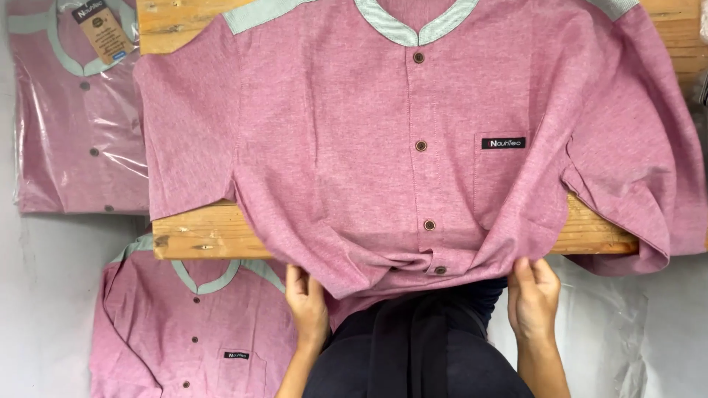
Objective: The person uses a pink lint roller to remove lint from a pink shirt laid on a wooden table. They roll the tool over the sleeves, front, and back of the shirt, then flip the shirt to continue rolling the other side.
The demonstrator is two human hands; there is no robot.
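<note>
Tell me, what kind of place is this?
Probably a small garment packing or finishing workspace. Both hands, left and right, grip the hem of a pink shirt spread on a wooden board; an identical bagged shirt and another loose shirt lie nearby.

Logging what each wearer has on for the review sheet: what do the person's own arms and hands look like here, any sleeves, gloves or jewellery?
Both forearms are bare as far as the picture shows, with no sleeve edge in view. The left hand and right hand wear no gloves. No ring, watch or bracelet shows on either. The nails are short and look unpainted. Dark clothing covers the body between the arms.
</note>
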